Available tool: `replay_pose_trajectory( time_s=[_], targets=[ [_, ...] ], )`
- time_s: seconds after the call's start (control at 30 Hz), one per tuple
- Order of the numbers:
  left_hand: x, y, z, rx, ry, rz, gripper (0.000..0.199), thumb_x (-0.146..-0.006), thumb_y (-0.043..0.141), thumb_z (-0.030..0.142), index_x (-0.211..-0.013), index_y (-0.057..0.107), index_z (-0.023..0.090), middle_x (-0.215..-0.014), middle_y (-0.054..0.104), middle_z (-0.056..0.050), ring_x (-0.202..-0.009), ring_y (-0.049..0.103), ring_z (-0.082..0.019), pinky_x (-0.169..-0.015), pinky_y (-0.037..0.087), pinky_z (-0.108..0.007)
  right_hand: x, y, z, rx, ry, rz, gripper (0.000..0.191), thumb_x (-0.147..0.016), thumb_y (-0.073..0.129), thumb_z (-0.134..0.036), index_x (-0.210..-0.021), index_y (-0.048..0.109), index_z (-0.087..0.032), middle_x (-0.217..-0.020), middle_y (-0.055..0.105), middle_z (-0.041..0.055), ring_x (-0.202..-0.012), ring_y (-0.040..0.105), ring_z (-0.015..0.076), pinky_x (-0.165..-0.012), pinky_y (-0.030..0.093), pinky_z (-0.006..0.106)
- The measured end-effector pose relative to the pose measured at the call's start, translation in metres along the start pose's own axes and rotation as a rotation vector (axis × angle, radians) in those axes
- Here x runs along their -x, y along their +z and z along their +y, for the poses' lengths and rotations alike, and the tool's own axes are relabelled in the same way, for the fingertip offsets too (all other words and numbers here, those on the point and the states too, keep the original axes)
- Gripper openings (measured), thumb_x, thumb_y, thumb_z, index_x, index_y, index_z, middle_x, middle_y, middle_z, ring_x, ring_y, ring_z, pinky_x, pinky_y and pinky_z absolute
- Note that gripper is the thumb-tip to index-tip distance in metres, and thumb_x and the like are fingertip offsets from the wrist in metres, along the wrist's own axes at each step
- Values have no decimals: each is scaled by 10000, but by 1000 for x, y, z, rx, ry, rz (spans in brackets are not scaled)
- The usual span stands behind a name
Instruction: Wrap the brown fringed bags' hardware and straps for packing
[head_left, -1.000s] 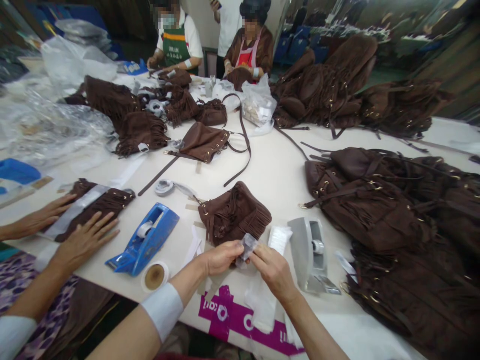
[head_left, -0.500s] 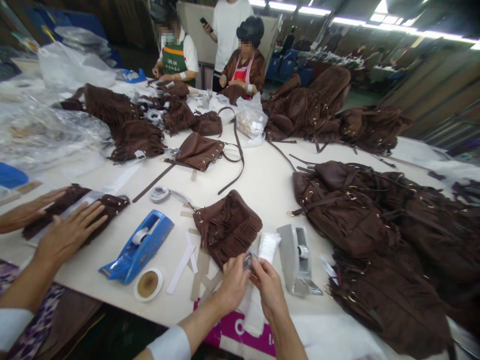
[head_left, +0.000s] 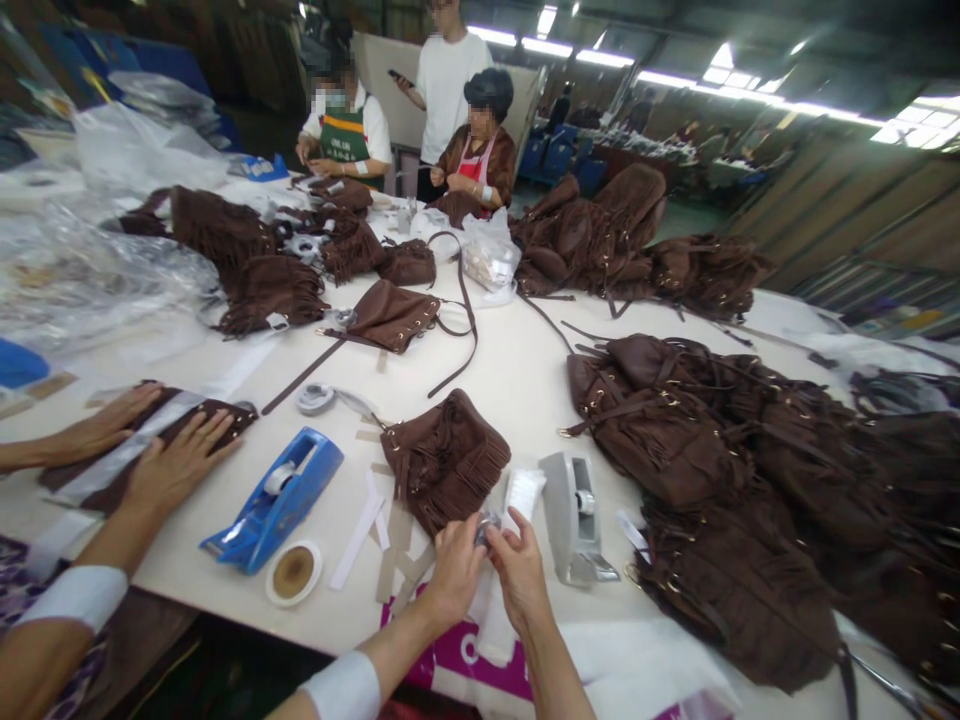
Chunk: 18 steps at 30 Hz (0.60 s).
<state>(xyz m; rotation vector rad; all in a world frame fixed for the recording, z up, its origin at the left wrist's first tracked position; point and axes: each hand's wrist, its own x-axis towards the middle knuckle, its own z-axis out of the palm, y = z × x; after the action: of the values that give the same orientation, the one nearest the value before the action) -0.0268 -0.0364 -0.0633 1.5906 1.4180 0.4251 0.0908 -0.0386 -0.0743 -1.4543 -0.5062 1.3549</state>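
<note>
At the near edge of the table, my left hand (head_left: 457, 568) and my right hand (head_left: 519, 572) meet around a small grey, shiny wrapped piece (head_left: 487, 527). Both hands have their fingertips closed on it. Just beyond them lies a brown fringed bag (head_left: 448, 455) with a strap end at its upper left. White folded wrapping (head_left: 523, 492) sits under and behind my right hand. A grey tape dispenser (head_left: 574, 520) stands to the right, and a blue tape dispenser (head_left: 281, 498) to the left beside a tape roll (head_left: 294, 573).
A co-worker's hands (head_left: 176, 460) press on a wrapped brown bag (head_left: 142, 440) at the left. Brown bags (head_left: 675, 430) are heaped on the right. Another brown bag (head_left: 390, 315) lies farther back. Two people sit across the table (head_left: 517, 375); one stands behind them.
The view has shifted slightly. My hands still hold the small grey piece, with my right fingers spread a little differently. The co-worker's hands at the left have moved on the wrapped bag.
</note>
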Motion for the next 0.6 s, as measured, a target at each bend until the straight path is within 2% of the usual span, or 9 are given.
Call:
replay_pose_trajectory(
  time_s=[0.07,0.1,0.23,0.3,0.4,0.5,0.6],
  targets=[
    [0,2,-1,-17,9,7,494,-912,357,209,-1392,418,107,-1288,549,-164,-1224,453,-272,-1070,293,-386,-2,-1,-7,61,-13,-37,697,-621,812,-439,-1232,577,-200,-844,691,-1,-772,662,171,-712,534,283],
    [0,3,-2,-25,17,9,499,-908,358,201,-1393,416,99,-1277,553,-167,-1214,456,-275,-1065,294,-392,-3,-1,-11,98,-17,-61,672,-611,818,-423,-1203,612,-181,-877,702,19,-770,658,178,-700,534,287],
    [-1,6,-8,-56,47,2,519,-888,374,169,-1397,407,80,-1253,558,-170,-1190,456,-279,-1059,285,-411,-10,-3,-18,199,-41,-112,449,-568,831,-395,-918,741,-128,-784,707,43,-693,620,192,-614,509,285],
    [-1,5,-11,-66,47,-7,528,-879,390,172,-1398,408,80,-1267,553,-172,-1200,446,-282,-1063,275,-414,-12,-2,-16,210,-60,-115,418,-563,824,-409,-866,746,-132,-739,697,35,-698,613,199,-617,505,289],
    [-2,-1,-13,-63,38,-32,520,-882,411,207,-1394,428,122,-1278,567,-147,-1207,456,-269,-1064,280,-400,-13,1,-14,207,-74,-128,407,-562,817,-434,-829,740,-137,-739,697,37,-709,614,204,-642,506,299],
    [-4,-12,-11,-38,30,-68,453,-942,336,279,-1359,482,181,-1277,600,-102,-1188,498,-229,-1047,317,-355,-14,3,-14,207,-75,-141,411,-559,815,-447,-815,731,-136,-732,695,38,-709,615,206,-641,504,298],
    [-11,-19,-8,-38,5,-90,428,-966,268,279,-1282,545,196,-1236,638,-89,-1145,541,-210,-1005,358,-328,-15,5,-15,220,-77,-132,411,-548,817,-439,-809,732,-132,-712,691,35,-694,609,206,-630,495,296]
  ],
)
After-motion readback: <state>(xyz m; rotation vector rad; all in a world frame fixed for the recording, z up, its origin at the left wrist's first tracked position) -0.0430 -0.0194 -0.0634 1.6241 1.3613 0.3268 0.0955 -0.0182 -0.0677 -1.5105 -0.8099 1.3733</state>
